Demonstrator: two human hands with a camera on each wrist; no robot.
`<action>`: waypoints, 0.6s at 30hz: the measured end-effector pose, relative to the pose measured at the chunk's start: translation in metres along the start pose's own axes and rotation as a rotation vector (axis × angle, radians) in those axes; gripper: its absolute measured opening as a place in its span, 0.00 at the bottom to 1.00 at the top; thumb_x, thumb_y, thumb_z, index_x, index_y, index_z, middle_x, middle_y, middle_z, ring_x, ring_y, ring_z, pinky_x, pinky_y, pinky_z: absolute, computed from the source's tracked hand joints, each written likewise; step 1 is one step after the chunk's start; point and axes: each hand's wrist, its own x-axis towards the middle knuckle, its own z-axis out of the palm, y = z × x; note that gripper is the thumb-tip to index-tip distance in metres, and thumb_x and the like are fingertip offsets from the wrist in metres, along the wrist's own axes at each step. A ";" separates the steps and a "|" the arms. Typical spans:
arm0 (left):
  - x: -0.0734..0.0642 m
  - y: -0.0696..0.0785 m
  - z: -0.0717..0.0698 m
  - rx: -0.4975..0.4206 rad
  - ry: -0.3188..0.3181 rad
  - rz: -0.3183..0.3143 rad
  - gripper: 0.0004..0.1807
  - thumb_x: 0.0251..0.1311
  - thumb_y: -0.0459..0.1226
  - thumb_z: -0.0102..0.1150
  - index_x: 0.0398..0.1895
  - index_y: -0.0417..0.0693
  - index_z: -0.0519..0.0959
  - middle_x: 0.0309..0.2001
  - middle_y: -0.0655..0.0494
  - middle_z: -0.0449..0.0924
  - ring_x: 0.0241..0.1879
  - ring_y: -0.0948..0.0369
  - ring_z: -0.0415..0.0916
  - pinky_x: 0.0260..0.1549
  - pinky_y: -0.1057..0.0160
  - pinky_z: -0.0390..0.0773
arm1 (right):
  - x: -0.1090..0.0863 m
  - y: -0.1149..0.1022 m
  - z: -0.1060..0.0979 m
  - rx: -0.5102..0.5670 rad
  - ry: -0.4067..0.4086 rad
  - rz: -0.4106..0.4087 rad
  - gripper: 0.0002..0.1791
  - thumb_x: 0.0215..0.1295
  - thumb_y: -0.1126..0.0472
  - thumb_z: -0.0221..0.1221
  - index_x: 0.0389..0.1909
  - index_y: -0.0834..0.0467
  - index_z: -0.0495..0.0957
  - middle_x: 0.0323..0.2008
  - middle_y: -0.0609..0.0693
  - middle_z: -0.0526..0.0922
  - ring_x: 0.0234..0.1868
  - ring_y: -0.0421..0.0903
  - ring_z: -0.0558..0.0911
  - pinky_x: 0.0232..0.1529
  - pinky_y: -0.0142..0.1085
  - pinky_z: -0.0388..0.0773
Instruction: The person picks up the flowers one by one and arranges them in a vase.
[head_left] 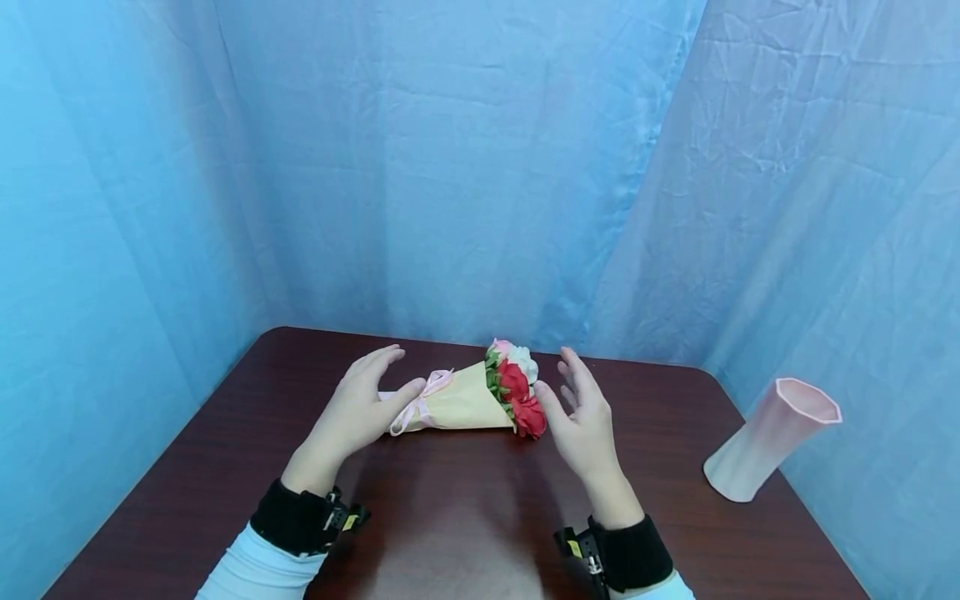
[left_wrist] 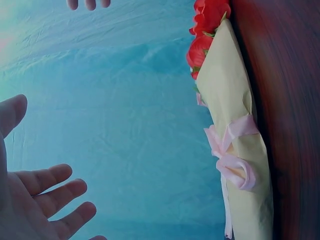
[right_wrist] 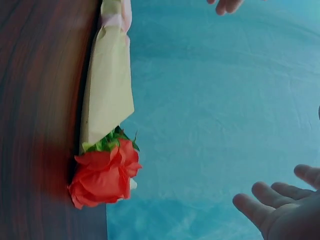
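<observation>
- Reference: read clock directions from the person's side of the table (head_left: 637,450), with twelve o'clock at its far edge.
- Bouquet (head_left: 472,408): lies on its side near the table's middle, toward twelve o'clock. Flower heads point to three o'clock, the narrow wrapped end to nine.
- Bouquet parts: cream wrapping paper (left_wrist: 225,75), pink ribbon (left_wrist: 235,170) tied in a bow, red flowers (right_wrist: 102,180), one white flower (head_left: 522,364), one pink flower (head_left: 501,346) and green leaves (head_left: 492,379).
- Left-hand grip (head_left: 363,408): raised at the bouquet's nine o'clock end, near the ribbon. Thumb and fingers stand apart; nothing is held.
- Right-hand grip (head_left: 581,417): raised at the bouquet's three o'clock end, beside the red flowers. Thumb and fingers stand apart; nothing is held.
- Contact: both wrist views show clear space between hand and bouquet.
- Vase (head_left: 780,437): stands at about two o'clock on the table, well apart from both hands. Colour runs from pink at the rim to whitish at the base.
- Surround: blue cloth (head_left: 465,167) hangs behind the table.
</observation>
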 end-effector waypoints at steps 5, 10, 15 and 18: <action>0.001 -0.005 0.000 -0.005 0.005 -0.005 0.41 0.68 0.61 0.57 0.73 0.44 0.68 0.72 0.47 0.67 0.73 0.48 0.58 0.68 0.42 0.61 | 0.000 0.000 0.000 0.171 -0.036 0.136 0.35 0.75 0.53 0.60 0.77 0.55 0.60 0.74 0.51 0.64 0.72 0.52 0.69 0.64 0.44 0.71; 0.001 -0.010 -0.001 -0.010 0.010 -0.026 0.40 0.67 0.60 0.58 0.72 0.43 0.70 0.70 0.45 0.70 0.72 0.47 0.60 0.67 0.42 0.62 | 0.000 0.000 0.002 0.305 -0.060 0.243 0.34 0.76 0.52 0.59 0.77 0.56 0.60 0.74 0.52 0.64 0.72 0.51 0.68 0.60 0.30 0.72; 0.002 -0.018 -0.001 -0.007 0.009 -0.050 0.40 0.68 0.61 0.57 0.71 0.42 0.70 0.69 0.44 0.70 0.71 0.46 0.62 0.66 0.42 0.64 | 0.001 -0.003 0.005 0.435 -0.079 0.335 0.33 0.76 0.52 0.58 0.76 0.56 0.60 0.72 0.52 0.65 0.69 0.50 0.71 0.60 0.37 0.75; 0.003 -0.022 -0.001 -0.005 0.005 -0.062 0.40 0.68 0.61 0.57 0.71 0.42 0.70 0.68 0.44 0.71 0.70 0.46 0.63 0.66 0.42 0.64 | 0.002 -0.003 0.007 0.495 -0.086 0.377 0.33 0.76 0.51 0.58 0.76 0.57 0.60 0.72 0.53 0.65 0.69 0.50 0.71 0.62 0.44 0.74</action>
